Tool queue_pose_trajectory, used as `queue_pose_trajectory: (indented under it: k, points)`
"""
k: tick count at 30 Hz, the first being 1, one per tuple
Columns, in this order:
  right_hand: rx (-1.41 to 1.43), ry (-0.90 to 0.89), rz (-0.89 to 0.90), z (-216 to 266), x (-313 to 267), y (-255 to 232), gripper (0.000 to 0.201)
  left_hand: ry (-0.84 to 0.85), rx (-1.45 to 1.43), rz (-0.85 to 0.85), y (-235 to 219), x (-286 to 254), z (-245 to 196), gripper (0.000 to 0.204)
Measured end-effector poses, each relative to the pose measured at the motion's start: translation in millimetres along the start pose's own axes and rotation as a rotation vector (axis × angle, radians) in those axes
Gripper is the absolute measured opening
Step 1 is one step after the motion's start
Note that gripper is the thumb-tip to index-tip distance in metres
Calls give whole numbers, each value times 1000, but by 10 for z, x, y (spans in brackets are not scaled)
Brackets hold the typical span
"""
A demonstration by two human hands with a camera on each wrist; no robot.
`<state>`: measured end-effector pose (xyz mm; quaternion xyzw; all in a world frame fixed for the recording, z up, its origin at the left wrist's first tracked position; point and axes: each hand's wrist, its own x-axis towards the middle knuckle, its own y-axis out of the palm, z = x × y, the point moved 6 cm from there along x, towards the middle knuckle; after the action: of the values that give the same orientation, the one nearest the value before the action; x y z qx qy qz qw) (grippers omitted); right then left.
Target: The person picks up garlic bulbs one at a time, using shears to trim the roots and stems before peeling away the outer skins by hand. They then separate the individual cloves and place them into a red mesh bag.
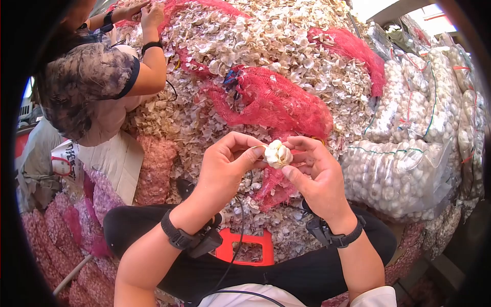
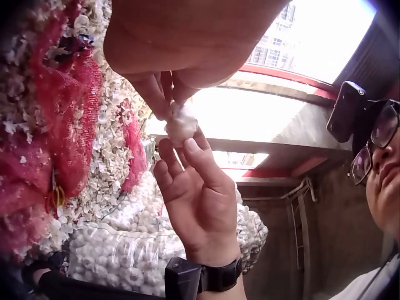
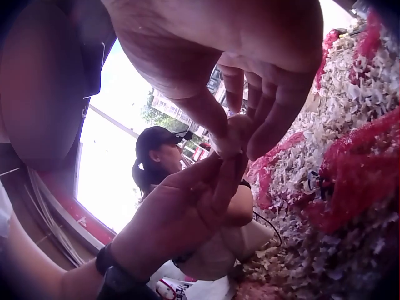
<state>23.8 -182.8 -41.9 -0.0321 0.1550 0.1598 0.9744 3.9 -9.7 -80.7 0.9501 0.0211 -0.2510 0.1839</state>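
Observation:
A white garlic bulb (image 1: 277, 154) is held up between both hands over the lap, its cloves showing as rounded bulges. My left hand (image 1: 221, 159) pinches it from the left between thumb and fingers. From the other side, the right hand (image 1: 321, 178) grips it, thumb against the lower edge and fingers behind. In the left wrist view the bulb (image 2: 182, 125) sits between the fingertips of the two hands. Fingers partly cover the bulb (image 3: 228, 142) in the right wrist view.
Loose garlic skins (image 1: 276, 38) form a large heap ahead, with a red mesh bag (image 1: 286, 100) lying on it. Clear bags of garlic bulbs (image 1: 394, 176) are stacked at right. Another person (image 1: 92, 87) works at left. A red plastic stool (image 1: 244, 256) shows between the knees.

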Motion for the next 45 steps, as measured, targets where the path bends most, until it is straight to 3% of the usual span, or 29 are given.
queue_pose_trajectory:
  k: [45]
  points:
    - [-92,111,58,-51,-21,27,49,-32,23,30,-20,-12,66,11]
